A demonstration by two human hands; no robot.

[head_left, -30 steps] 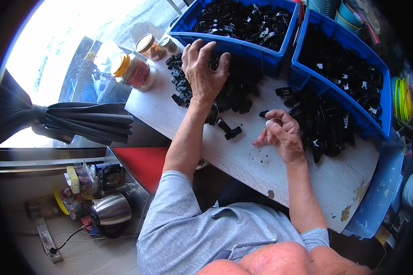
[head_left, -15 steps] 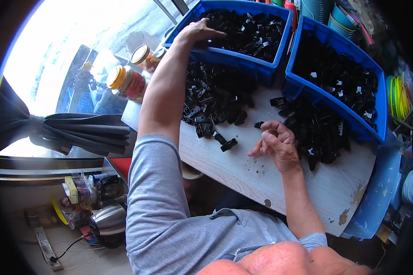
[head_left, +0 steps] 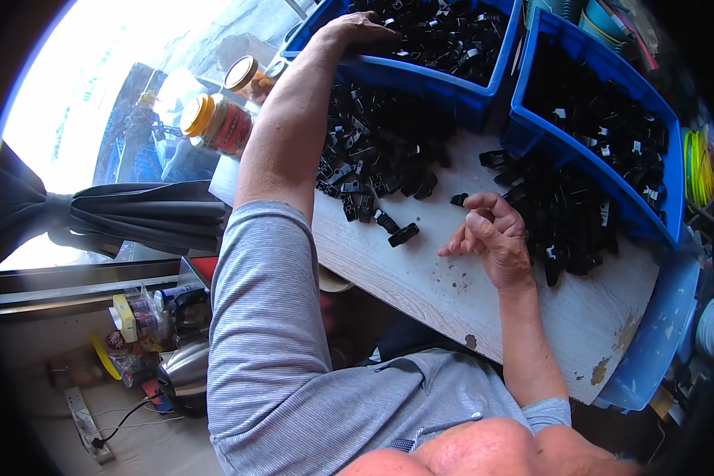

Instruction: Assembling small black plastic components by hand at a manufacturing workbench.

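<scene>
My left hand point(head_left: 355, 30) reaches over the rim of a blue bin point(head_left: 432, 70) at the back. Its thumb and fingers are stretched out over a heap of small black plastic parts point(head_left: 444, 40); the fingertips are partly hidden there. Near the table's middle, my right hand point(head_left: 498, 242) hovers with loosely bent fingers apart and nothing visible in them. Beside its fingertips, a small black piece point(head_left: 458, 199) lies on the table. One pile of black plastic parts point(head_left: 365, 151) spreads below my left forearm, and another pile point(head_left: 567, 210) lies right of my right hand.
A second blue bin point(head_left: 603, 147) of black parts stands at the right. Jars, one with a yellow lid point(head_left: 198, 115), stand by the window. A light wooden table point(head_left: 397, 274) has chipped patches at its near edge. A metal kettle point(head_left: 184, 369) sits low at the left.
The view has shifted slightly, so the table and bins appear higher and farther right. My left hand has slid a little to the right, deeper into the bin; my right hand stays in place.
</scene>
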